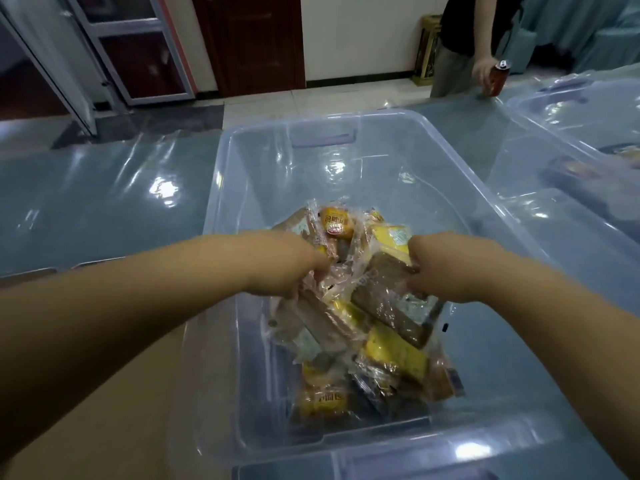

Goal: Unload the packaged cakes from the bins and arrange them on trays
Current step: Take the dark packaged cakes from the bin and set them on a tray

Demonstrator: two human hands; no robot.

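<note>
A clear plastic bin (pixel 346 140) stands in front of me with a heap of packaged cakes (pixel 360 320) in its near half, yellow and brown ones in see-through wrappers. Both my hands reach down into the heap. My left hand (pixel 287 268) grips wrappers on the heap's left side, fingers curled into the packets. My right hand (pixel 440 268) pinches the end of a brown cake packet (pixel 388 299) that lies slantwise on top. The fingertips of both hands are hidden among the wrappers.
The bin sits on a table under shiny plastic sheeting (pixel 104 195). More clear bins (pixel 588 109) stand at the right. Across the table a person (pixel 485 46) holds a small bottle (pixel 498 77). A doorway and tiled floor lie beyond.
</note>
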